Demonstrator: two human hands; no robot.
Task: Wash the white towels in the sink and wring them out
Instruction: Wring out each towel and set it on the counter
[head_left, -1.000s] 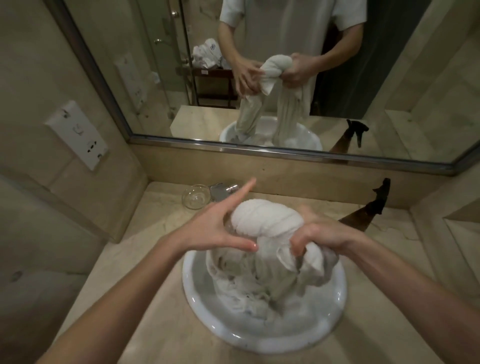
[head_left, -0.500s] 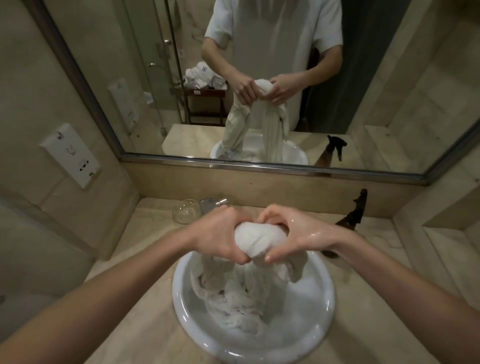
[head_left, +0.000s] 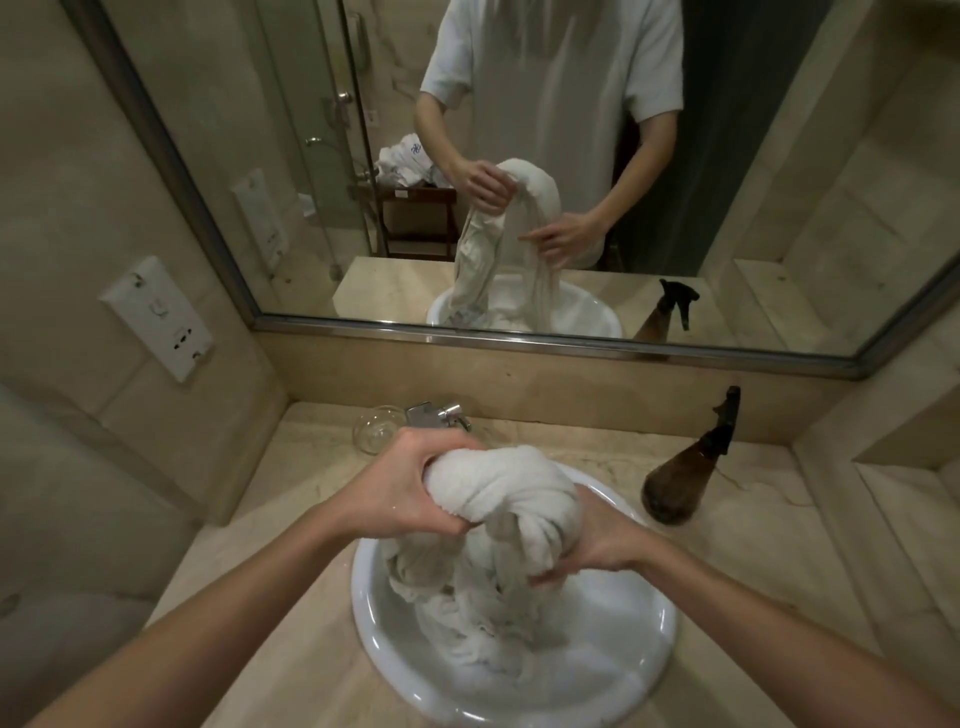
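Bulging between both hands' grip, towel (head_left: 501, 486)

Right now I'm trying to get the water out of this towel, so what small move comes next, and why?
Probably twist the hands opposite ways. The left hand grips the bunched top of the towel and the right hand grips it lower, so the roll between them is ready to wring. The rest hangs into the sink, which would catch the water.

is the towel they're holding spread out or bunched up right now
Bunched up. The white towel is twisted into a thick roll between the left hand and right hand, its ends trailing into the sink.
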